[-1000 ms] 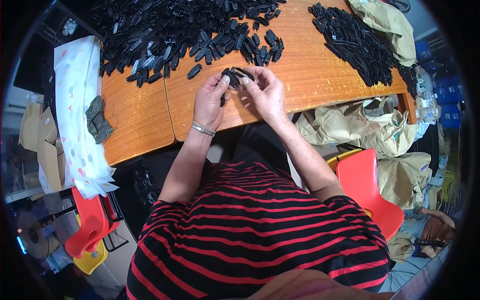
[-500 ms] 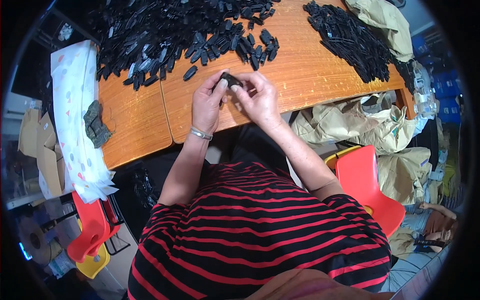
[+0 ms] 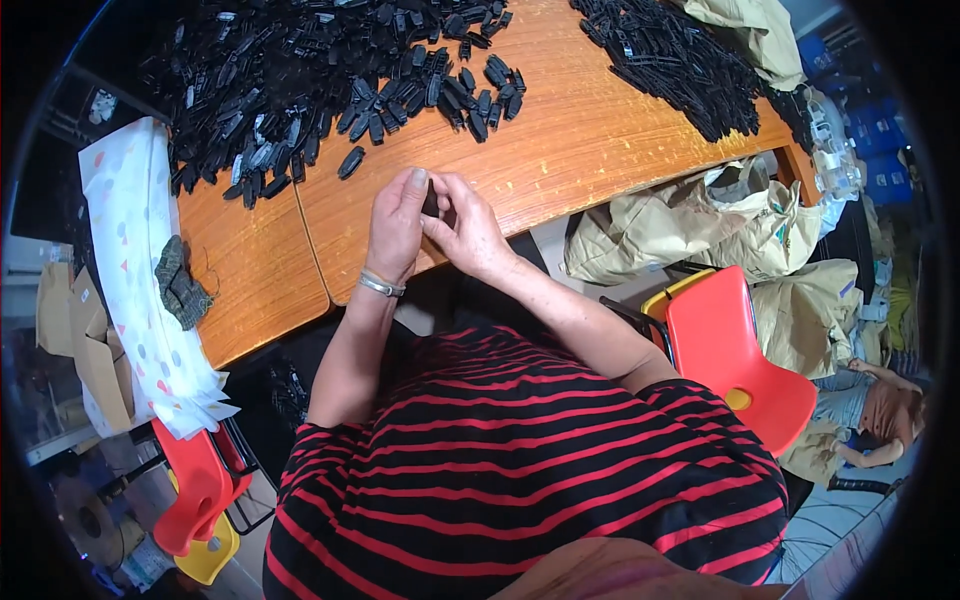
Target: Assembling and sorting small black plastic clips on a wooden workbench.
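Note:
Between my two hands, just above the table's near edge, is a small black plastic part (image 3: 431, 200), mostly covered by fingers. My left hand (image 3: 398, 222), with a silver bracelet at its wrist, grips it from the left, thumb pointing up. On the other side my right hand (image 3: 466, 226) has its thumb and curled fingers closed round it. A single black oval piece (image 3: 351, 162) lies on the wood beyond my left hand. Behind it spreads a large heap of similar black pieces (image 3: 290, 90).
Thin black strips (image 3: 680, 70) form a second pile at the far right of the wooden table (image 3: 560, 150). A dark cloth (image 3: 180, 283) and dotted white sheeting (image 3: 135, 240) lie at left. Paper bags (image 3: 690, 225) and a red chair (image 3: 715, 320) stand right. Another person (image 3: 885, 410) is at far right.
The black part has turned more upright, and my hands have closed further round it. The whole view has shifted, so the table and piles sit farther left.

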{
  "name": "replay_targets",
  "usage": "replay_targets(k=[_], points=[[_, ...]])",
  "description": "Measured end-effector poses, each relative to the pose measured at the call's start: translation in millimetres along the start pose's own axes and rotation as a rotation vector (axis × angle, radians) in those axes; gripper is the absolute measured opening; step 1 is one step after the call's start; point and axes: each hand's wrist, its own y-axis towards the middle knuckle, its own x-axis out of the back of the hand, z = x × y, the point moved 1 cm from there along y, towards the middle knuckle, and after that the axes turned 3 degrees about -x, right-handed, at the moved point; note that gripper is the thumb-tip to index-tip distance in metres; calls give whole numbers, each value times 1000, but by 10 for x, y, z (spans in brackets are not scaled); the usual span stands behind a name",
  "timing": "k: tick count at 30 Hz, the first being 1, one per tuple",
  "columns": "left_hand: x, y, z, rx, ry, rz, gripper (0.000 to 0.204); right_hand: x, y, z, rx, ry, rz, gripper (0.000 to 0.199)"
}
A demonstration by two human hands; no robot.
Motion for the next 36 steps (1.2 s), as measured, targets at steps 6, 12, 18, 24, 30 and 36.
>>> replay_targets(k=[6,12,18,24,30,36], points=[[-160,99,-62,166,-114,-90,33,193,106,-210,-82,109,132,43],[-117,587,159,-247,650,-27,13,832,424,-338,-188,34,130,31],[-386,858,4,-384,1360,212,9,1318,961,-594,-89,-342,-183,26],[-372,809,1,-415,1328,162,10,1042,1326,-685,36,-549,-113,25],[-55,644,-32,-323,1349,-61,11,841,1571,-590,257,-441,-13,22],[6,680,6,-260,1242,-169,24,1287,2473,-747,272,-691,-250,14]])
